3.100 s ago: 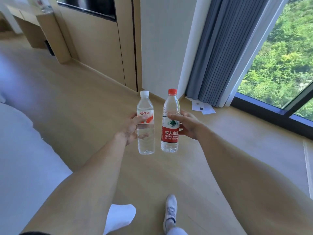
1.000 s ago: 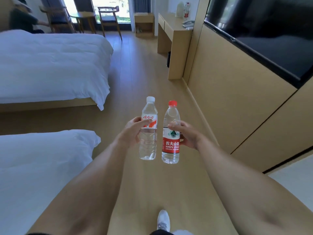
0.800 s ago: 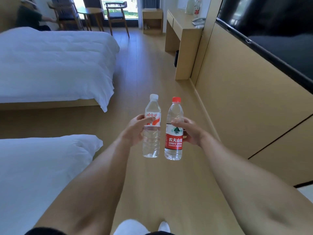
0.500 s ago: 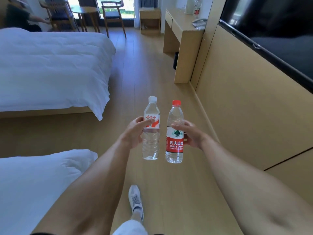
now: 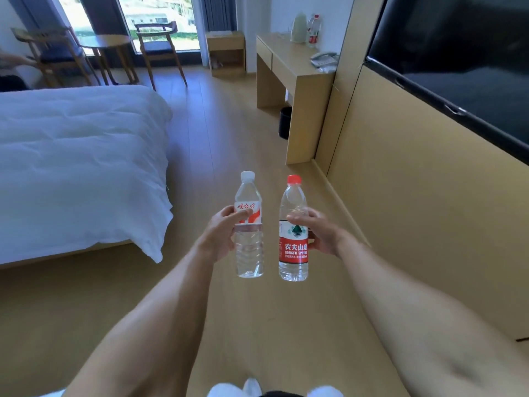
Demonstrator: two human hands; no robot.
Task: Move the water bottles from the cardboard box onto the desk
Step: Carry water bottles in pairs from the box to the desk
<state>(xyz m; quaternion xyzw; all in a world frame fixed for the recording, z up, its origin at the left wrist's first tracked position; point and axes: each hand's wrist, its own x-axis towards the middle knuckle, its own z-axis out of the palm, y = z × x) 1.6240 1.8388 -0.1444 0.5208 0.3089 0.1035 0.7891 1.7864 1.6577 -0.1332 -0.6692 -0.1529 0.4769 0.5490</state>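
The white-capped water bottle [image 5: 248, 224] and the red-capped water bottle [image 5: 293, 229] are both upright in mid-air over the wooden floor [image 5: 229, 144], just beside each other with a narrow gap between. The left hand [image 5: 221, 237] wraps the white-capped one at its label, thumb across the front; the right hand [image 5: 317, 234] has its fingers curled round the red-capped one at the top of the red label.

Both look full, so I judge them moderately heavy, with thin clear walls that give under a squeeze and smooth labels that may slip. The mid-body hold at the label, where each bottle is widest, seems sound.

The tabletop [image 5: 289, 57] lies well ahead by the wall, already carrying a kettle [image 5: 298, 27], another bottle [image 5: 314, 31] and a telephone [image 5: 324, 58]. A white bed [image 5: 80, 167] lies to the left.
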